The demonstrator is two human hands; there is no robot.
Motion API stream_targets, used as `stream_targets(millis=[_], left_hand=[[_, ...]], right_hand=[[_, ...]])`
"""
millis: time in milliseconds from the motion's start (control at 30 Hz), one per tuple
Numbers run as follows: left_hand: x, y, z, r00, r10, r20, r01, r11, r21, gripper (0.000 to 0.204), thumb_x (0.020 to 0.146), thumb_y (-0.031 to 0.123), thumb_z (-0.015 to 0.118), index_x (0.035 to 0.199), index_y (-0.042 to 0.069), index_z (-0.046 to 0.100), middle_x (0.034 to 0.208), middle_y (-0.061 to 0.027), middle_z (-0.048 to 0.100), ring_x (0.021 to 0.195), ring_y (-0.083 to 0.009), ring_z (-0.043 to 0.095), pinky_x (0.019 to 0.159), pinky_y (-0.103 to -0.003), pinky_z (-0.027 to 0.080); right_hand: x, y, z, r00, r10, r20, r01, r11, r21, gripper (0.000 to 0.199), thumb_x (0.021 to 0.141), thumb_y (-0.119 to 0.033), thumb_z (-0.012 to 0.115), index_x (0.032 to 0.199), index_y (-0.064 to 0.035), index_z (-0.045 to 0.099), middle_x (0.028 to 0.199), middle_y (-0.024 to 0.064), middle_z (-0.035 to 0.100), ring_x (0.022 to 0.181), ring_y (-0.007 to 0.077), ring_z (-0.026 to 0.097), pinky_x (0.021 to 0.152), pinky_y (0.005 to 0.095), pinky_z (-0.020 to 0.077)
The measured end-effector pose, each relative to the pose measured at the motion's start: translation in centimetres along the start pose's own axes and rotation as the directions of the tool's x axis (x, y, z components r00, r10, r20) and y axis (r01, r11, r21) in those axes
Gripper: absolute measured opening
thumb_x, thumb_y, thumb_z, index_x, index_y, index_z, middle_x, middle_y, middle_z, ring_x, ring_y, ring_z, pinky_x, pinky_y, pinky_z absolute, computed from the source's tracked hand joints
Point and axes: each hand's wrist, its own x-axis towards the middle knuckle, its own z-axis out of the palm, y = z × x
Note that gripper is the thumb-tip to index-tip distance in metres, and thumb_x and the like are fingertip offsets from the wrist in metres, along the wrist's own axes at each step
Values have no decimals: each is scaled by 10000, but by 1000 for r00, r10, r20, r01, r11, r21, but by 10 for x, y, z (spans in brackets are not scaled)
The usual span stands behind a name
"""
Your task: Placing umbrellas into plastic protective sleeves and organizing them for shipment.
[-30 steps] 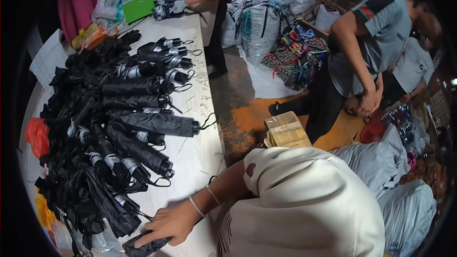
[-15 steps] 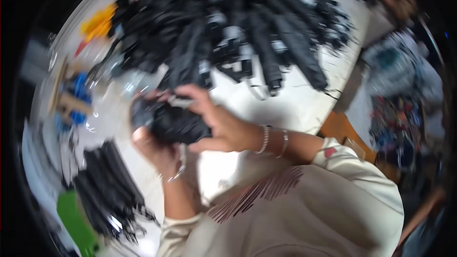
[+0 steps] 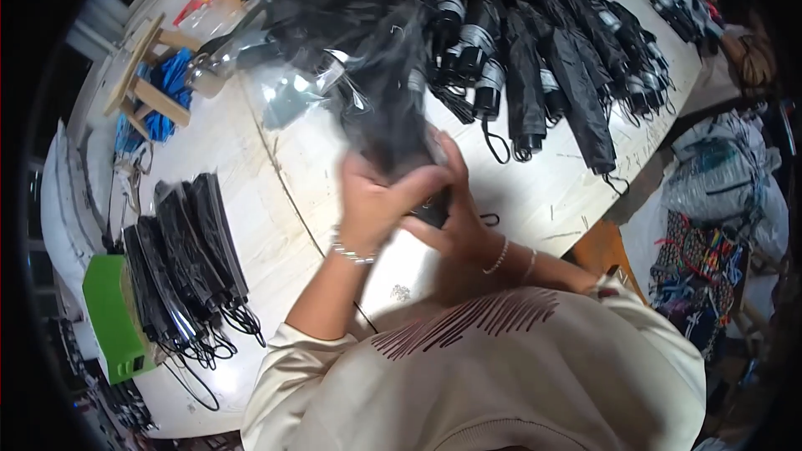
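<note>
Clock centre: bare left hand (image 3: 368, 200) and bare right hand (image 3: 461, 219), around a black folded fabric umbrella (image 3: 386, 117), over the white flat-topped table (image 3: 221, 146).
Heaped black fabric umbrellas (image 3: 528, 88): on the table, 11 to 2 o'clock.
Light-brown angular wooden frame (image 3: 125, 83): 10 o'clock — by the table's edge.
Slim black fabric umbrella row (image 3: 180, 246): on the table, 8 to 9 o'clock — beside the green rectangular box (image 3: 109, 309).

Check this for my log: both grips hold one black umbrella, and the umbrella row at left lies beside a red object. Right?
The object beside the row is green, not red, in the head view; left grip and right grip hold the umbrella.
</note>
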Motion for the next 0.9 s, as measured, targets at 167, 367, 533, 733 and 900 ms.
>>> stream_targets(millis=[167, 367, 533, 733, 900], left_hand=[[-51, -73, -19, 966, -260, 8, 253, 947, 197, 384, 665, 133, 819, 995, 17, 660, 902, -86, 708, 756, -168, 645, 716, -287, 533], [-63, 17, -73, 975, 31, -218, 103, 811, 576, 441, 713, 201, 815, 1070, 60, 599, 991, -94, 648, 820, -183, 617, 725, -297, 496], [-85, 144, -197, 561, 394, -728, 392, 649, 652, 564, 688, 317, 850, 1085, 21, 582, 811, -87, 669, 611, -154, 611, 584, -290, 519], [-110, 148, -370, 767, 103, -633, 553, 394, 735, 837, 754, 309, 799, 1421, 18, 385, 1286, -219, 566, 1079, -335, 621, 913, -396, 521], [-157, 104, -456, 593, 745, -306, 470, -12, 882, 500, 841, 422, 714, 1149, 30, 670, 1066, -115, 704, 933, -273, 677, 839, -337, 519]], right_hand=[[-56, 20, -21, 915, 279, 293, -183, 931, -316, 1105, 636, -254, 809, 1464, 75, 157, 1400, 302, 322, 1177, 456, 405, 1065, 523, 249], [-39, -3, -7, 852, 277, 444, -80, 907, -413, 1041, 695, -293, 766, 1466, 82, 175, 1362, 292, 360, 1143, 404, 417, 1037, 473, 269], [-13, -28, -31, 820, 232, 523, -58, 943, -327, 769, 775, -58, 645, 1461, 18, 306, 1315, 197, 444, 1179, 340, 409, 1009, 403, 345], [5, 23, -32, 898, -118, 425, 268, 911, -314, 612, 838, -204, 583, 1402, -29, 421, 1263, 156, 490, 1104, 299, 459, 957, 403, 346], [66, 13, -120, 999, 47, -26, -52, 724, -688, 413, 773, -110, 603, 1180, -162, 648, 1077, 102, 490, 957, 254, 428, 890, 374, 332]])
